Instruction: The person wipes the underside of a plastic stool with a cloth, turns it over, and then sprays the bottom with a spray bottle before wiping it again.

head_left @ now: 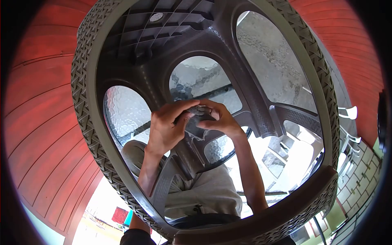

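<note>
Hard daylight poured through the pebbled glass (pixel 273 61), blowing out white at the near right. The frame (pixel 228 45) sat backlit, dark, in shadow. Fisheye bent every edge; corners went black.

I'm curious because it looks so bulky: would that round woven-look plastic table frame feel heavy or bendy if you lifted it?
Probably stiff: the table frame has thick spokes and moulded ribs. Likely heavier than bare plastic, since textured glass panes seem fitted. Being round, it might roll on its rim.

Two hands (pixel 165 130) (pixel 217 119), one table (pixel 249 102) (glass-topped)
</note>
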Demonstrator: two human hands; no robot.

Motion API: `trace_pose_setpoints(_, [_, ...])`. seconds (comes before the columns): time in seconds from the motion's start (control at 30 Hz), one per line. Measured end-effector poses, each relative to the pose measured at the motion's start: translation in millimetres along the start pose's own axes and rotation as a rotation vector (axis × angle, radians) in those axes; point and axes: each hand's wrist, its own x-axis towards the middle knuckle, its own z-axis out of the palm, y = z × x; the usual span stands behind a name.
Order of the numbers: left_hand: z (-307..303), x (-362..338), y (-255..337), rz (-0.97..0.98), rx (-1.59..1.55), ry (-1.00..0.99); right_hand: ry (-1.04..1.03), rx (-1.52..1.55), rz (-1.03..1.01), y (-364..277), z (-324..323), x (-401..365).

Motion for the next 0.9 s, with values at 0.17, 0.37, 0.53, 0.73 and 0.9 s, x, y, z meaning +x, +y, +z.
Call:
trace_pose_setpoints(0.17, [7.8,0.9,-25.9,-0.090,-0.066,0.082,0.126,0.124,0.103,34.5,-12.3,-6.0])
trace_pose_setpoints(0.37, [28.1,7.3,-36.0,-0.150,-0.092,0.058,0.309,-0.035,0.001,34.7,14.0,-7.8])
trace_pose_setpoints(0.53, [25.5,5.5,-12.0,-0.281,-0.084,-0.052,0.512,-0.063,-0.142,31.7,25.2,-12.0])
trace_pose_setpoints(0.73, [19.9,3.0,-11.7,-0.252,-0.703,-0.141,0.386,0.394,-0.185,29.4,23.7,-18.4])
trace_pose_setpoints(0.9, [15.6,1.2,-19.6,-0.306,-1.035,-0.301,-0.128,1.211,-0.033,30.3,23.4,-12.9])
